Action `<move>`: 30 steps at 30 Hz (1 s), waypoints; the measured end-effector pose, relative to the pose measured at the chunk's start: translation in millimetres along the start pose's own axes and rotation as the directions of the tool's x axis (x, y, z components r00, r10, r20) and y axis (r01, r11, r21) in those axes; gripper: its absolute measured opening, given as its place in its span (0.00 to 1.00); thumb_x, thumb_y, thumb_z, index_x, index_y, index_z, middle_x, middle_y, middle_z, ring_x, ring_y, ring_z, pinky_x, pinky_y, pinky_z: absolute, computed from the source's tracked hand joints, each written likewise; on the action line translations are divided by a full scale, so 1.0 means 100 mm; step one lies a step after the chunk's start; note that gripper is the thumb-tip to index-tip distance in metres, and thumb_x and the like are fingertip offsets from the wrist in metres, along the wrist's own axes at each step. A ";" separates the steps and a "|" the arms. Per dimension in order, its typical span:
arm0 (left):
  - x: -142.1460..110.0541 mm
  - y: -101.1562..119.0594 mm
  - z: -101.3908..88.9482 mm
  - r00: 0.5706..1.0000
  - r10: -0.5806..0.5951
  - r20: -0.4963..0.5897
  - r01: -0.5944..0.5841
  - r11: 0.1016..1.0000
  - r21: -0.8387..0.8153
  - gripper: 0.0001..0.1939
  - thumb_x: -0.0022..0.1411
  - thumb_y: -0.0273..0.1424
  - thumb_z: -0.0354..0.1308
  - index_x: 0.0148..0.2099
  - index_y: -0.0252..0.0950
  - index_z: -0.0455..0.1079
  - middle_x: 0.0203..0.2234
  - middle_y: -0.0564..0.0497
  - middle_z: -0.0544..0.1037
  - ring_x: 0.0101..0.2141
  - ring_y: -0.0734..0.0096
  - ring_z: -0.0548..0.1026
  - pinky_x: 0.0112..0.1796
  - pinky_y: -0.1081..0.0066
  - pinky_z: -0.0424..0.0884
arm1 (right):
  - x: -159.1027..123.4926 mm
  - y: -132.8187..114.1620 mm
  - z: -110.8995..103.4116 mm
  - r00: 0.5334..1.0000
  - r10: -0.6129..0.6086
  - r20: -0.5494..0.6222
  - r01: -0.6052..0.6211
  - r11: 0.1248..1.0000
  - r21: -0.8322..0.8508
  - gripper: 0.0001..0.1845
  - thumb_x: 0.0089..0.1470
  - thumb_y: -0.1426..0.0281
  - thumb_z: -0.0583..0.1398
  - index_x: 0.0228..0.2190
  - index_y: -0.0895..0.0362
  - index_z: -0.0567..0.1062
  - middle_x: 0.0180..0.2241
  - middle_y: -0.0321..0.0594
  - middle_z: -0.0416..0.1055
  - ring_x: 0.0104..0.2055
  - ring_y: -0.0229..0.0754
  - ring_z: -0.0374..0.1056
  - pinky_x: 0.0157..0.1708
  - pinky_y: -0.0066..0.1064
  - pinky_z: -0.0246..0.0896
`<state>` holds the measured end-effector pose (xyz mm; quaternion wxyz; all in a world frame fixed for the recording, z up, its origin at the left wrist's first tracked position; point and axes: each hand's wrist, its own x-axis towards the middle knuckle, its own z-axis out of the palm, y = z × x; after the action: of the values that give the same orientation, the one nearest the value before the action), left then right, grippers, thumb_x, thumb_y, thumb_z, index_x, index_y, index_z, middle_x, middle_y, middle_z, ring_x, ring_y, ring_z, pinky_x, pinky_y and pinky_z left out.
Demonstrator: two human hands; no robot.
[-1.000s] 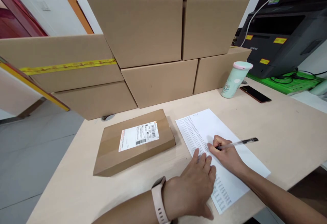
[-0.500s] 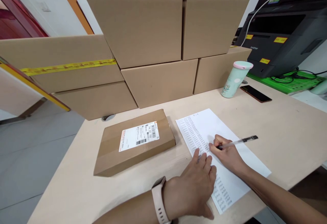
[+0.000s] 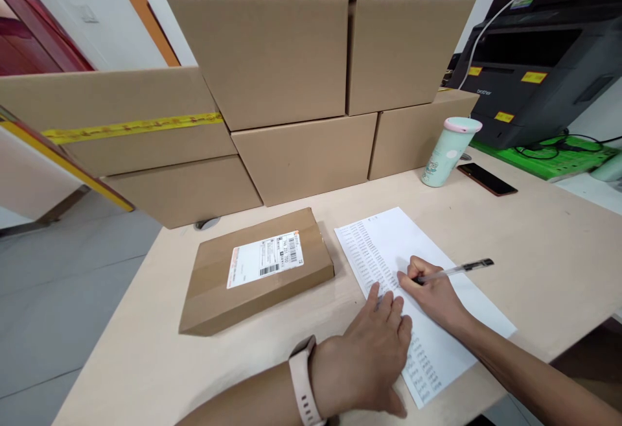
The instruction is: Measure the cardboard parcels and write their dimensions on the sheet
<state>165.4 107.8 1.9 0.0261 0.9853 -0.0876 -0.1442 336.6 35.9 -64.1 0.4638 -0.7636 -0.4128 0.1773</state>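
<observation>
A pen [image 3: 457, 270] with a clear barrel and dark cap end is pinched in my right hand [image 3: 432, 293], its tip down on a sheet of paper [image 3: 403, 238]. Columns of small handwriting run along the sheet's left side. My left hand [image 3: 367, 355], with a watch on a pale pink strap at the wrist, lies flat over the sheet's left edge, fingers stretched out. Left of the paper sits a flat cardboard parcel [image 3: 208, 283] with a white shipping label [image 3: 265, 257] on top. My fingers hide the pen's tip.
Large cardboard boxes [image 3: 301, 160] stand stacked along the back of the table [image 3: 549, 251]. A mint-green tumbler [image 3: 440, 157] and a dark phone [image 3: 487, 178] are at the right rear. Beyond them a black printer [image 3: 529, 76] stands near a green crate [image 3: 554, 160].
The pen and my right hand have shifted very slightly over the sheet. My left hand stays in place on the paper, and the parcel and boxes have not moved.
</observation>
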 end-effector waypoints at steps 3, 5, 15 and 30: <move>0.00 0.00 0.02 1.000 0.004 -0.016 -0.004 1.000 -0.002 0.50 0.56 0.53 0.55 0.65 0.18 0.48 0.64 0.26 0.50 0.64 0.40 0.47 0.62 0.46 0.38 | 0.00 0.01 0.00 1.000 0.005 0.002 -0.005 1.000 -0.003 0.17 0.47 0.67 0.56 0.17 0.52 0.52 0.17 0.27 0.48 0.21 0.35 0.48 0.22 0.29 0.46; 0.00 0.00 0.02 1.000 0.006 -0.007 -0.006 1.000 -0.001 0.50 0.56 0.54 0.55 0.65 0.18 0.48 0.64 0.26 0.50 0.64 0.40 0.47 0.62 0.46 0.39 | 0.01 0.02 0.00 1.000 0.013 -0.008 -0.013 1.000 -0.005 0.17 0.47 0.68 0.56 0.17 0.52 0.51 0.17 0.27 0.48 0.21 0.35 0.47 0.22 0.29 0.46; -0.01 0.00 0.01 1.000 0.007 -0.015 -0.007 1.000 0.006 0.49 0.56 0.53 0.55 0.64 0.18 0.48 0.64 0.25 0.50 0.64 0.40 0.48 0.62 0.46 0.40 | 0.01 0.03 0.00 1.000 0.000 -0.006 0.000 1.000 -0.022 0.17 0.47 0.69 0.56 0.17 0.52 0.52 0.17 0.27 0.48 0.21 0.34 0.48 0.22 0.29 0.46; -0.02 -0.01 0.01 0.997 0.009 -0.074 -0.011 0.999 -0.031 0.50 0.53 0.53 0.59 0.63 0.17 0.51 0.63 0.25 0.52 0.63 0.40 0.50 0.62 0.47 0.40 | 0.01 0.01 0.00 1.000 0.011 -0.004 -0.011 1.000 -0.006 0.17 0.48 0.68 0.56 0.17 0.52 0.51 0.18 0.27 0.47 0.22 0.35 0.47 0.22 0.29 0.46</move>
<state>163.4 108.8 1.3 0.0454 0.9890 -0.0892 -0.1089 337.8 36.1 -64.6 0.4614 -0.7676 -0.4080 0.1771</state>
